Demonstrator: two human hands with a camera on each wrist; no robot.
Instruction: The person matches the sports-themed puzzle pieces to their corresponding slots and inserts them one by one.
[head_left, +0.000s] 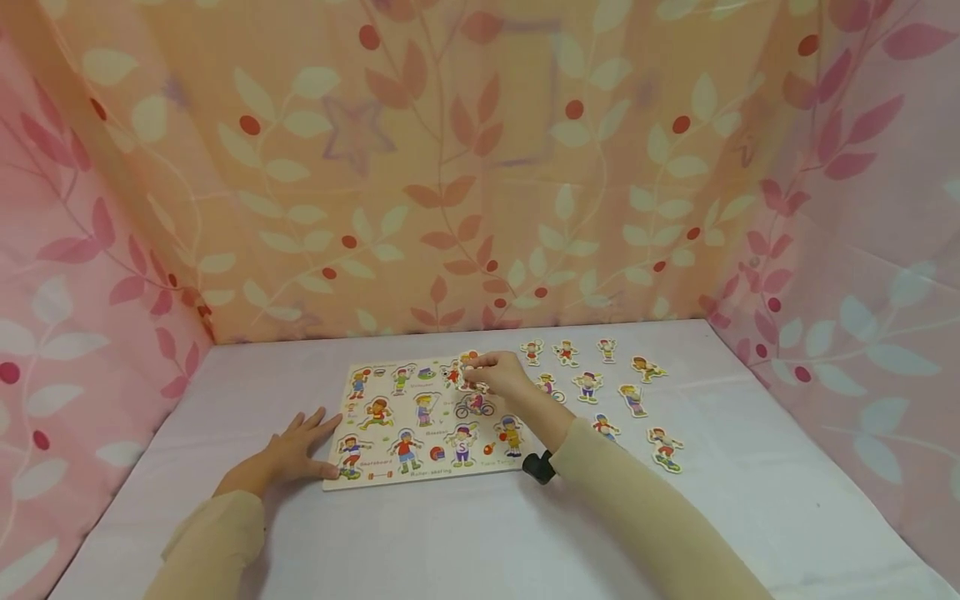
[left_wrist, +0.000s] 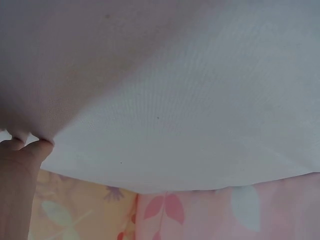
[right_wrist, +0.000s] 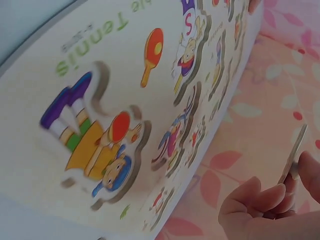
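A wooden puzzle board [head_left: 375,476] with printed sports figures in cut-out recesses lies on the table. Over its upper right corner my right hand [head_left: 506,379] pinches a small flat puzzle piece [head_left: 467,382] between thumb and fingertips. In the right wrist view this puzzle piece [right_wrist: 294,154] is seen edge-on, raised away from the board [right_wrist: 30,100], in the right hand [right_wrist: 265,202]. My left hand [head_left: 296,446] rests at the board's left edge, fingers spread and thumb at the lower left corner. Only part of the left hand [left_wrist: 22,165] shows in the left wrist view.
Several loose figure pieces lie right of the board, among them a skateboarder piece [head_left: 663,450], a golfer piece [head_left: 633,400] and a runner piece [head_left: 647,368]. White cloth [head_left: 420,542] covers the table. Floral curtains [head_left: 465,167] stand behind and at both sides.
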